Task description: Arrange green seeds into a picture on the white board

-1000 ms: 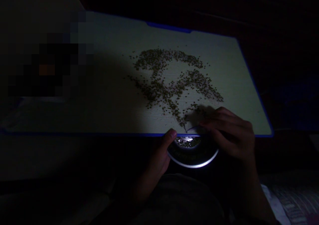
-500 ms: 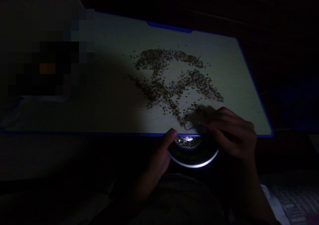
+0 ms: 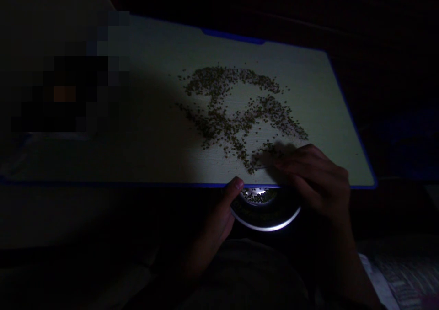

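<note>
From here I cannot see the far side of the bowl [image 3: 268, 229] under the board [image 3: 308, 81], nor most fingers of the left hand [image 3: 224, 207], nor identify the strip [image 3: 265, 166] in the right hand [image 3: 318, 177].

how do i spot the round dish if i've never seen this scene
Find the pale board with blue edging, and the left hand at its near edge. Between that and the right hand, partly hidden by that edge, is the round dish, set apart by its bright curved rim.
</note>
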